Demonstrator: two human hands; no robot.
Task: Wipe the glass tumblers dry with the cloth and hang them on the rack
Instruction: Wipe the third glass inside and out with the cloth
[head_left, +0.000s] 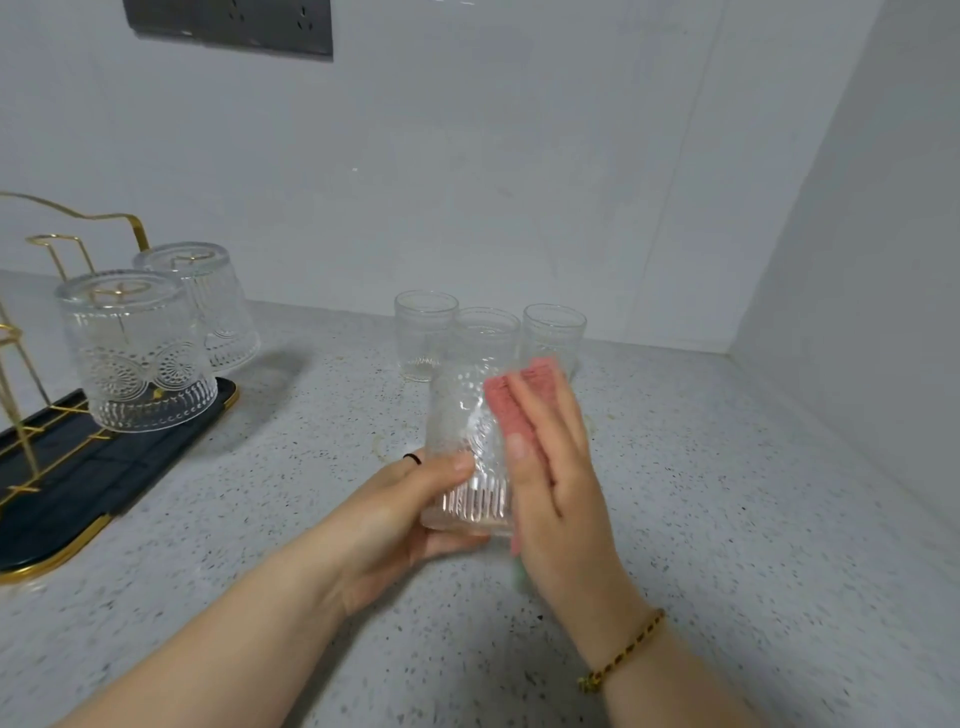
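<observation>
Two hung tumblers (137, 353) sit mouth-down over the gold wire pegs of the rack (139, 234), at the left of the bench (727, 493); three standing tumblers (485, 335) wait upright in a row near the back wall, well apart from the rack; a sixth, the held tumbler (465, 441), is up off the bench in front of the person. The left grip (415, 499) is closed round the lower part of the held tumbler, thumb across its ribbed side and fingers beneath; the right grip (556, 483) lies flat, fingers straight and together, pressing the pink cloth (506, 405) against the right side of the glass; whether its thumb hooks the cloth is hidden. I judge the step in hand to be the wiping of the third glass, on its outer wall, with the task about a third done by count; whether the inside is dry I cannot tell. Next, the glass would likely need turning in the left grip so the cloth meets the rest of the wall, then inverting and lowering over a free peg, clear of the two already there; wet embossed glass may slip, so a firm hold suits.
</observation>
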